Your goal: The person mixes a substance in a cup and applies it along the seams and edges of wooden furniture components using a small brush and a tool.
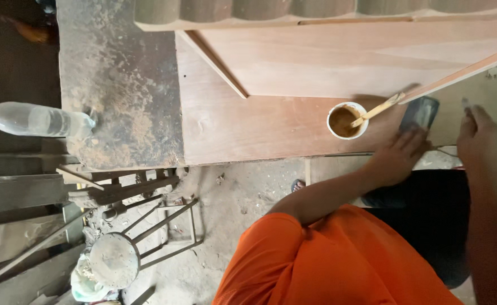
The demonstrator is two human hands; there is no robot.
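My left hand (400, 157) reaches from an orange sleeve, its fingers pressed on a dark grey flat block (421, 112) lying on a wide wooden panel (271, 121). My right hand (484, 140) is just right of it, pinching a small grey tool (465, 104) whose tip sticks up past the fingers. A white cup (347, 120) of brown paste stands on the panel left of the block. A wooden stick (379, 108) rests in the cup. A thin wooden strip (463, 72) runs diagonally above both hands.
A worn, dusty board (118, 85) adjoins the panel on the left, with a clear plastic bottle (34, 120) lying at its edge. Below are a metal stool (116, 258), scrap metal bars and a dusty floor. Scalloped wooden trim (316, 11) lines the top.
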